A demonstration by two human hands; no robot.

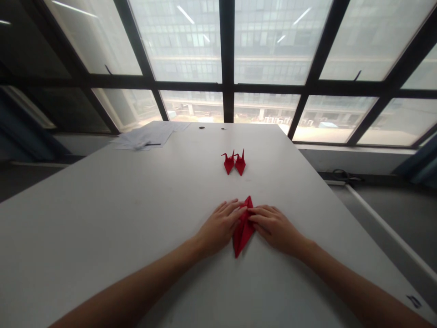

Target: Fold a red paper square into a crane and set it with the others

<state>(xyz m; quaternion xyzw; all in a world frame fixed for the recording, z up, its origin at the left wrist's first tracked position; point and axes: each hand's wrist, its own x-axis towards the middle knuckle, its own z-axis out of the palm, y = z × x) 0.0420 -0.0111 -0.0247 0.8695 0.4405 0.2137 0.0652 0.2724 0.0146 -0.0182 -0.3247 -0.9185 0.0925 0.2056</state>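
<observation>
Lower centre of frame, red folded paper (pixel 243 233): lying on the table (pixel 119 205), between both hands.
Left hand (pixel 223 223): fingers extended, laid over the paper's left side.
Right hand (pixel 273 228): fingers extended, resting on its right side.
Folding step: creasing, I judge.
Next press: I judge it calls for aligned layers, even pressure.

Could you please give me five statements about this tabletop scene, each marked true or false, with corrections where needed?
1. The left hand and right hand both touch the pointed red folded-paper diamond. True.
2. Three red cranes stand beyond the hands. False: there are two red folded-paper cranes.
3. Loose white paper sheets lie near the far end of the smooth white table. True.
4. The cranes stand to the left of the sheets. False: they stand to the right of them.
5. The cranes stand side by side. True.
</observation>
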